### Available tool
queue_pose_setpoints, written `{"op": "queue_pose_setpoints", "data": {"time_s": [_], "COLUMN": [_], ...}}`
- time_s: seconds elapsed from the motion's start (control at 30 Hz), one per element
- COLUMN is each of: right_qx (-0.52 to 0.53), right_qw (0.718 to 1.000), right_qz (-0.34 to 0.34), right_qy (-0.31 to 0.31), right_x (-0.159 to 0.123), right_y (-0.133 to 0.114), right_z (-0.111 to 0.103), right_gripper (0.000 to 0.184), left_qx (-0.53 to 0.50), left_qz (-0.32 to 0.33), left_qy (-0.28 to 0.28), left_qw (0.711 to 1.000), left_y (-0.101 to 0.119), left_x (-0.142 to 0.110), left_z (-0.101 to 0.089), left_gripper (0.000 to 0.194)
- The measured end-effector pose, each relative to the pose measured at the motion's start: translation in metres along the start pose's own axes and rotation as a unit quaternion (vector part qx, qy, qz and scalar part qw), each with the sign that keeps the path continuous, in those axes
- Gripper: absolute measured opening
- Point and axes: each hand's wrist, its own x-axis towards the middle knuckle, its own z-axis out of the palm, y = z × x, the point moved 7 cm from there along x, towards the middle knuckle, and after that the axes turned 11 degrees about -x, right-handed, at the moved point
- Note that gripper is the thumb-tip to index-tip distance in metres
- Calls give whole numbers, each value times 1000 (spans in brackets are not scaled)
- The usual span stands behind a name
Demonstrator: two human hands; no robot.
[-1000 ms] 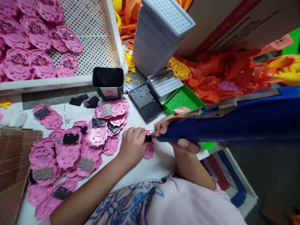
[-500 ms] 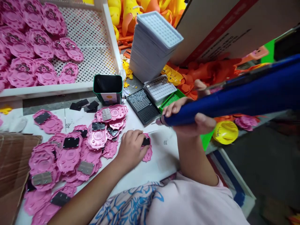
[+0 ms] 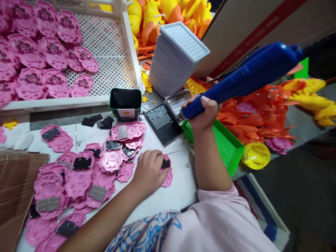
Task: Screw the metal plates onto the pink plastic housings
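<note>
Blue screwdriver (image 3: 241, 81) slants lengthwise toward black tray (image 3: 166, 131).

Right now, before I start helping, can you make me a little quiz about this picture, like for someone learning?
1. Pick one: what holds the blue tool? A) the left hand B) the right hand C) both hands
2. True or false: the left hand touches a pink piece on the table.
3. Fill in the colour: the small plate on that piece is ____.

Key: 1. B, the right hand; 2. true; 3. black.
</note>
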Motion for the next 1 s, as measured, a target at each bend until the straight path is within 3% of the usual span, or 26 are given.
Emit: {"op": "queue_pose_setpoints", "data": {"time_s": [0.43,0.6,0.73,1.0], "right_qx": [-43,-19,-2,135], "right_qw": [999,999,1000,988], "right_qz": [19,24,20,31], "right_qy": [-11,10,19,-67], "right_x": [-1,0,-1,-39], "right_y": [3,-1,-18,-60], "right_z": [3,2,-6,-7], "right_gripper": [32,23,20,18], "left_qx": [-2,1,0,8], "left_qz": [7,-1,1,-3], "left_qy": [4,-3,0,-5], "left_qw": [1000,1000,1000,1000], "left_y": [0,0,0,0], "left_x": [0,1,1,2], "left_z": [-1,0,0,1], "left_gripper": [25,24,24,23]}}
